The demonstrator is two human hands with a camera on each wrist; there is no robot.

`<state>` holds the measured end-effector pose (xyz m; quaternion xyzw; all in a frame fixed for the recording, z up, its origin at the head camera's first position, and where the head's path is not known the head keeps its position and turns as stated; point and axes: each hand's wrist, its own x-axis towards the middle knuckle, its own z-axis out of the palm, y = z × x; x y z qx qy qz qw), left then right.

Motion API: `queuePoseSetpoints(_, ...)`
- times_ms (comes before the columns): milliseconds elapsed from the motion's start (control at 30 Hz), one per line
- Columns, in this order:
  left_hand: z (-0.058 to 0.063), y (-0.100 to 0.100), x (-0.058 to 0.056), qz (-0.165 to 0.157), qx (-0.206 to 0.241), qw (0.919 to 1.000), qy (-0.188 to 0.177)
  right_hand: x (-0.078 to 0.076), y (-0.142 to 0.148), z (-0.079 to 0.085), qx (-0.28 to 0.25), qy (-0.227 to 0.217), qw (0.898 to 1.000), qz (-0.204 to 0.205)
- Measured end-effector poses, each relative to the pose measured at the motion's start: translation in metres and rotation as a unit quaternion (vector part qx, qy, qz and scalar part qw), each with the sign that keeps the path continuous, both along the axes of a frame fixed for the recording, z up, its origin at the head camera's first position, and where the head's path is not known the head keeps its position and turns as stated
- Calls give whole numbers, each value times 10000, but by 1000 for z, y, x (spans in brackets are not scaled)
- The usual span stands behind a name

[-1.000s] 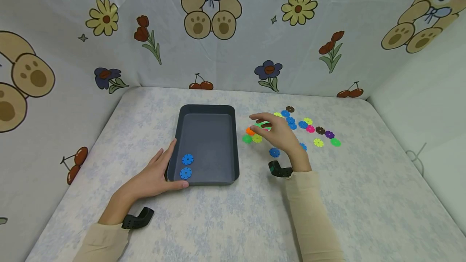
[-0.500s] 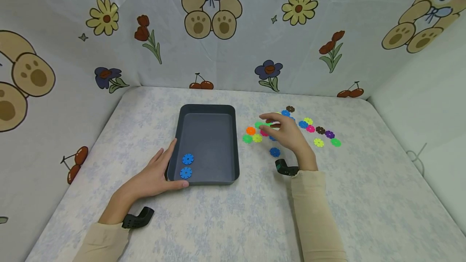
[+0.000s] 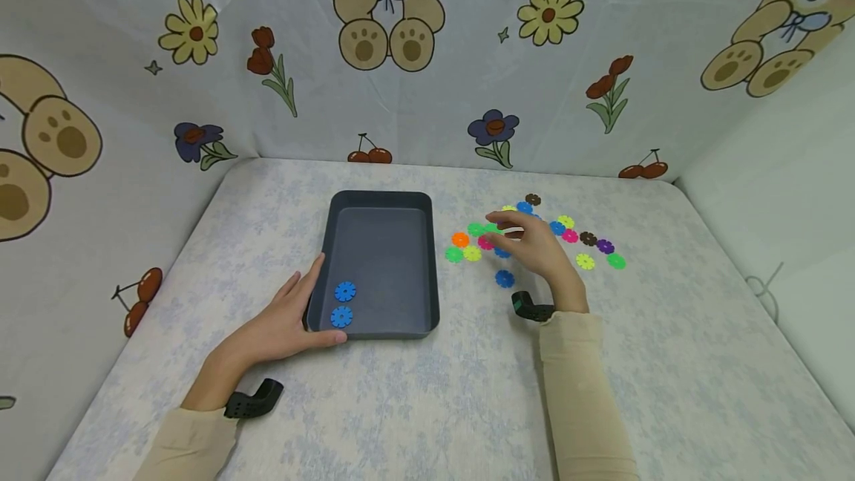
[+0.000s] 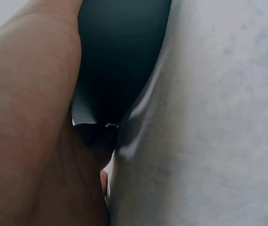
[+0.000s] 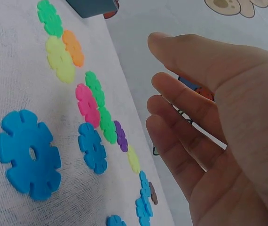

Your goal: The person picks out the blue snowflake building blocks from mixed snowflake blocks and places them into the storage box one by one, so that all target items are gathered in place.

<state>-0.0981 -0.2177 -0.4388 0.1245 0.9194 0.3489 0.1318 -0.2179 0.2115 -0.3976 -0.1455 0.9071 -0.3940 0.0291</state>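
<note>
A dark grey tray holds two blue flower-shaped discs near its left side. My left hand rests against the tray's near left corner, fingers straight along the left wall and thumb along the near rim. Dark tray wall fills the gap beside that hand in the left wrist view. Hovering over scattered colourful discs, my right hand has its thumb and fingers apart, with nothing between them. A blue disc lies closest in the right wrist view, a pink disc farther off.
Right of the tray lie an orange disc, a purple disc, a brown disc and several others in green, yellow and blue. A patterned cloth rises behind the table. Black wrist bands show on both arms.
My right hand has moved rightward, away from the tray, over the discs, uncovering the pink and green ones. My left hand and the tray have stayed in place.
</note>
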Motion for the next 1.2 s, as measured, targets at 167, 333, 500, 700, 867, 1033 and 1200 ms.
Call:
queuePoseSetpoints(167, 1, 0, 0, 16, -22, 10000, -30, 0, 2, -2, 106, -136, 9998, -100)
queuePoseSetpoints(333, 2, 0, 0, -2, -25, 10000, 10, 0, 8, -5, 275, -283, 9990, -212)
queuePoseSetpoints(500, 2, 1, -1, -6, -10, 10000, 31, 0, 13, -8, 406, -368, 9981, -269)
queuePoseSetpoints(700, 1, 1, 1, 44, -56, 10000, 13, 0, 17, -10, 522, -458, 9972, -269)
queuePoseSetpoints(867, 1, 1, 2, 51, -36, 10000, -4, 0, 20, -13, 687, -713, 9944, -361)
queuePoseSetpoints(1033, 1, 1, 1, 64, -59, 10000, -12, 0, 23, -16, 783, -872, 9924, -388)
queuePoseSetpoints(1200, 1, 1, 1, 65, -63, 10000, -5, -1, 23, -18, 874, -893, 9915, -367)
